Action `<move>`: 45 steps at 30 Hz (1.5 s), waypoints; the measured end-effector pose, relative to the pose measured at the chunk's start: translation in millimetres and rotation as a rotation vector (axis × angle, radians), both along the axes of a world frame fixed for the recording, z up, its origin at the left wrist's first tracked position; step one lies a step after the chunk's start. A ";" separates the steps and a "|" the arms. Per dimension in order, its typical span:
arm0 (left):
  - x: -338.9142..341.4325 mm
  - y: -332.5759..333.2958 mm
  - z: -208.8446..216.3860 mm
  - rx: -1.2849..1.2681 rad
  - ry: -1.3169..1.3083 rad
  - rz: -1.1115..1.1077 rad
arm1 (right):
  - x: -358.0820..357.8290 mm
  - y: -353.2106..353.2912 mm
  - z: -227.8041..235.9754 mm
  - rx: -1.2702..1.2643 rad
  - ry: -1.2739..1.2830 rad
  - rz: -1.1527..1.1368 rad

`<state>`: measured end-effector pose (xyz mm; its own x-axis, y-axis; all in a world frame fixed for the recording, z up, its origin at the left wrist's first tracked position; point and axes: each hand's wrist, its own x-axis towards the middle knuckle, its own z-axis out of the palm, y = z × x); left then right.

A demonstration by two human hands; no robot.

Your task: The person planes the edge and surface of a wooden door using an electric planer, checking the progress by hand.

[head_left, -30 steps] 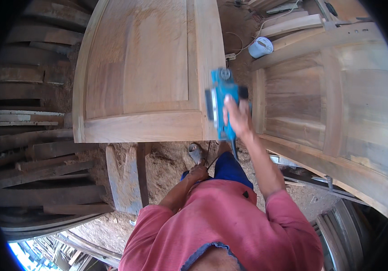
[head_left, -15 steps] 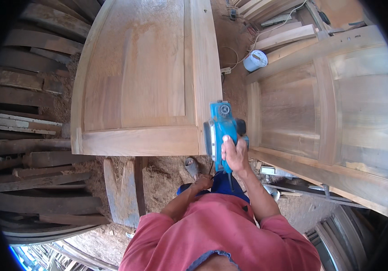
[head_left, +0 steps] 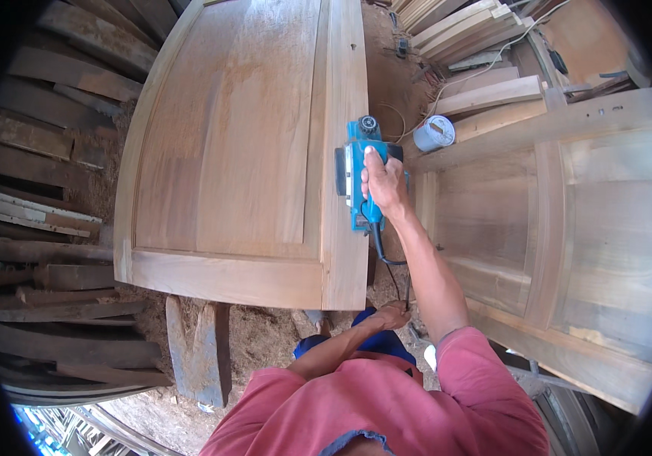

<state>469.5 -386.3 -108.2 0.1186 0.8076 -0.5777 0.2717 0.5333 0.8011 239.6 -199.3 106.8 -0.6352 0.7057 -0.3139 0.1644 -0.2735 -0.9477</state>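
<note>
Sawdust-strewn workshop floor | right hand (head_left: 381, 181) wrapped around blue electric planer (head_left: 359, 173) on wooden door (head_left: 250, 152) edge | left hand (head_left: 391, 314) low by thigh, grip seemingly empty, unclear

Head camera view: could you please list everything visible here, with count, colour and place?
door: one, pale bare wood, lying flat at centre.
second door: one, pale wood, to the right.
electric planer: one, blue, on the centre door's right edge.
power cord: one, black, hanging from the planer.
can: one, white, beyond the planer on the ground.
boards: several, light wood, stacked at top right.
old planks: many, dark, piled at left.
sawdust: brown, on the ground under the door.
right hand: grips the planer's handle.
left hand: low by the knee, near the cord; grip unclear.
</note>
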 end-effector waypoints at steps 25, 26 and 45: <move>-366.5 96.0 154.0 0.412 0.587 0.980 | -185.7 198.5 -30.3 0.071 -0.054 0.070; -390.9 91.8 128.0 0.437 0.995 0.968 | -193.5 201.3 -29.5 0.056 -0.068 0.058; -439.2 102.8 86.1 0.068 1.368 0.978 | -138.4 151.8 -25.0 -0.042 -0.008 0.084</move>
